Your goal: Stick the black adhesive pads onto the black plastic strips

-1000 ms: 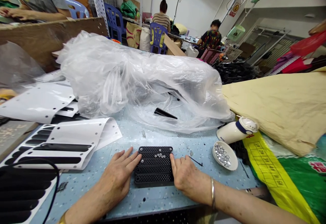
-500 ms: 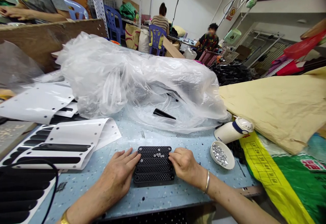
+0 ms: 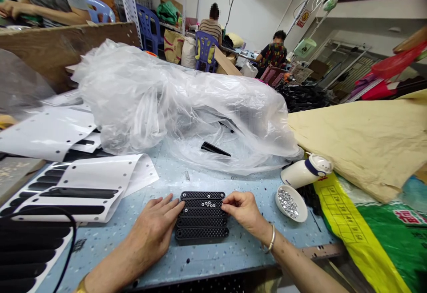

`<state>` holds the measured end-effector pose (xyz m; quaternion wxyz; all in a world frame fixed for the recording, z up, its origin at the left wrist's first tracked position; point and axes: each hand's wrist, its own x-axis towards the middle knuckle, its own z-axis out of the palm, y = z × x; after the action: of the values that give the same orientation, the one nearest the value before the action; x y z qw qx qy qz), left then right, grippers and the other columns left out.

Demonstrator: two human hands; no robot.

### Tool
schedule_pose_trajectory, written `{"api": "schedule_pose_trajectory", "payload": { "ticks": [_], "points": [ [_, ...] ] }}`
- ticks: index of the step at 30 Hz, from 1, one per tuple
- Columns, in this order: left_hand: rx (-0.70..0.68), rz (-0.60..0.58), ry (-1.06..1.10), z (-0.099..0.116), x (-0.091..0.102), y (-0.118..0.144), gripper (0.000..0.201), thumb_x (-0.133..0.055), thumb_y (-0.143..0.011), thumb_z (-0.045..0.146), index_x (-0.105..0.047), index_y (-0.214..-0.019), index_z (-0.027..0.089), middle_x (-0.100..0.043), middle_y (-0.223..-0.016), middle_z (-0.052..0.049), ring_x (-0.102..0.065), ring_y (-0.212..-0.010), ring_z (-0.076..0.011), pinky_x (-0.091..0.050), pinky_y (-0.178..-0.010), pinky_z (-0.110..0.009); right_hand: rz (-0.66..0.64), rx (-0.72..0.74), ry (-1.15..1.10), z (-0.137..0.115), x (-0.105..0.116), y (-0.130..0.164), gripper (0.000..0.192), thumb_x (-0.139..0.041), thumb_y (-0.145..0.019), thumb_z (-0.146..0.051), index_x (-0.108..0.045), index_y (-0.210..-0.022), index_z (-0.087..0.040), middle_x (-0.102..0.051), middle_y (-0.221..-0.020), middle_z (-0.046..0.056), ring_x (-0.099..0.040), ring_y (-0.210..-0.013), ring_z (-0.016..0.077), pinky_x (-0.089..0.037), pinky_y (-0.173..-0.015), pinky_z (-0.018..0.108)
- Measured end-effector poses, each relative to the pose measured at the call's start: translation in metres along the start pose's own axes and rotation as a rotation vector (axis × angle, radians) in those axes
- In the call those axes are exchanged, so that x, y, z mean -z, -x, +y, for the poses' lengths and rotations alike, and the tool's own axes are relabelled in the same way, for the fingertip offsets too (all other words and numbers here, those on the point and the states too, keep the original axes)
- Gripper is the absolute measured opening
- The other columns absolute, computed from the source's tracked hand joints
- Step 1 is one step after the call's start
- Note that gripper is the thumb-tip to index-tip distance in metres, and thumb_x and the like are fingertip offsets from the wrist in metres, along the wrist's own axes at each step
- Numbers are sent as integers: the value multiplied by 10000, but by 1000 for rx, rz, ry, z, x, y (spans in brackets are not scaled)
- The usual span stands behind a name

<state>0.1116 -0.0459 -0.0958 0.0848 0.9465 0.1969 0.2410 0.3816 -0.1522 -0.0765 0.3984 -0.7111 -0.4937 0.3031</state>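
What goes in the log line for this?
left hand flat beside black strips | right hand pinching at small silver pieces

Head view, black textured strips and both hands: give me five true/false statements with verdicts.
1. The left hand lies flat against the left side of the black textured strips. True.
2. The right hand is lifted clear of the strips. False: its fingertips pinch at the right end of an upper strip.
3. Small silver rivets sit on one of the upper strips. True.
4. The small white dish of silver pieces stands left of the strips. False: it stands to their right, near the right wrist.
5. The strips lie inside the clear plastic bag. False: they lie on the blue table, in front of the bag.
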Motion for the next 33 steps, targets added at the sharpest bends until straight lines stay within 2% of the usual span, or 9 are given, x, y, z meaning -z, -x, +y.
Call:
{"api": "schedule_pose_trajectory", "payload": {
  "ticks": [5, 10, 12, 15, 19, 22, 25, 28, 33],
  "points": [
    [-8, 28, 2, 0, -1, 1, 388, -417, -903, 71, -571, -1252, 140, -711, -1191, -127, -644, -1137, -339, -498, -855, -488, 2, -49, -61, 2, 0, 2, 127, -734, -711, -268, -715, -743, -147, -712, -625, 39, -656, -538, 159, -516, -508, 243],
    [-9, 43, 12, 1, -1, 0, 398, -415, -898, 63, -566, -1256, 149, -713, -1188, -122, -642, -1142, -325, -499, -853, -476, 22, -25, -10, 4, 1, 3, 273, -613, -850, -382, -704, -758, -141, -676, -557, 34, -636, -467, 166, -505, -445, 255],
    [-2, 44, 4, 2, 1, -1, 397, -413, -895, 58, -569, -1248, 150, -711, -1188, -123, -643, -1139, -325, -501, -859, -480, 48, 23, 51, 2, 2, 3, 296, -582, -877, -373, -708, -738, -143, -668, -558, 41, -615, -463, 162, -479, -438, 254],
    [-7, 57, -10, 3, 6, -6, 383, -425, -892, 52, -576, -1232, 141, -709, -1184, -133, -645, -1130, -328, -506, -866, -489, 83, 139, 159, -6, 3, 0, 256, -574, -877, -308, -737, -773, -141, -685, -644, 74, -618, -555, 178, -474, -514, 279],
    [-24, 93, -29, 11, 14, -22, 345, -451, -877, 51, -614, -1171, 130, -696, -1192, -156, -614, -1165, -354, -507, -866, -501, 3, 306, 298, -22, -3, -8, 238, -534, -893, -206, -758, -957, -160, -711, -753, 93, -643, -675, 198, -474, -649, 307],
    [-3, 38, -49, 22, 13, -40, 337, -456, -852, 33, -659, -1099, 138, -655, -1266, -160, -525, -1259, -400, -455, -937, -571, -81, 374, 398, -31, -13, -16, 223, -548, -897, -173, -744, -1002, -189, -735, -812, 88, -666, -723, 204, -466, -692, 301],
    [12, -56, -43, 34, 4, -57, 281, -494, -839, 51, -697, -1008, 146, -646, -1292, -142, -502, -1270, -428, -432, -956, -610, -133, 403, 469, -34, -20, -23, 184, -567, -883, -138, -739, -907, -198, -740, -796, 70, -676, -711, 197, -455, -670, 278],
    [19, -101, -40, 40, -6, -68, 237, -516, -843, 70, -715, -943, 150, -660, -1279, -129, -530, -1237, -433, -445, -938, -620, -127, 407, 502, -36, -18, -23, 205, -533, -897, -110, -716, -838, -181, -733, -785, 67, -677, -714, 189, -451, -665, 266],
    [27, -80, -15, 41, -9, -67, 262, -471, -861, 46, -708, -878, 156, -683, -1250, -105, -562, -1208, -409, -473, -903, -602, -87, 409, 493, -37, -8, -4, 192, -506, -921, -103, -687, -877, -150, -721, -799, 63, -672, -724, 173, -461, -686, 256]
  ]
}}
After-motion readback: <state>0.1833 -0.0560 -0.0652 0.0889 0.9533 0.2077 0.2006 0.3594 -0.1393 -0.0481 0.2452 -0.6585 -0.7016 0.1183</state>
